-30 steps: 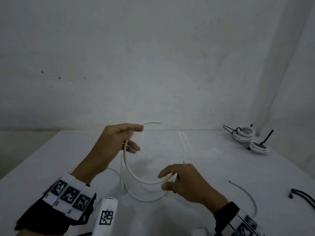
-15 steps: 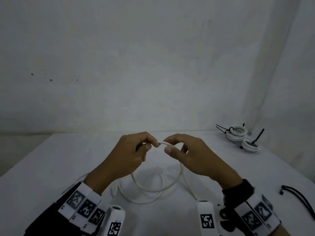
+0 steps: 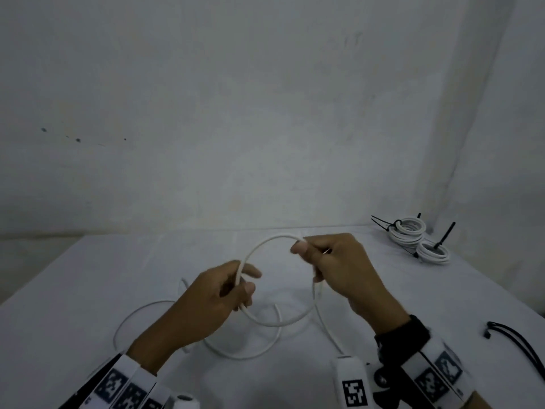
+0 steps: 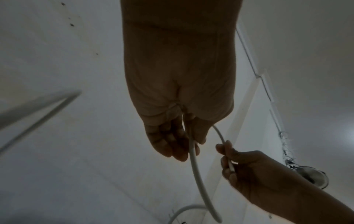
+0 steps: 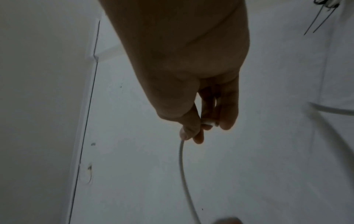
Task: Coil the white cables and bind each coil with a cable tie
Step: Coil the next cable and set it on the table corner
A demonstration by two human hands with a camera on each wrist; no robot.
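A thin white cable (image 3: 267, 243) forms a raised loop above the white table (image 3: 88, 290) between my two hands. My left hand (image 3: 240, 286) grips the loop's left side, fingers curled round it. My right hand (image 3: 306, 252) pinches the cable's end at the loop's upper right, thumb against fingers. More of the cable (image 3: 141, 311) trails in loose curves on the table below. In the left wrist view the cable (image 4: 193, 160) runs out between my left fingers (image 4: 172, 145). In the right wrist view my right fingertips (image 5: 191, 128) pinch the cable (image 5: 184, 169).
Two bound white coils (image 3: 408, 231) (image 3: 433, 252) with black cable ties lie at the table's far right. Loose black cable ties (image 3: 519, 343) lie near the right edge. A white wall stands close behind the table.
Both hands met at the top of the loop half a second ago. They have since drawn apart: the left moved down and left along the cable, the right up and right.
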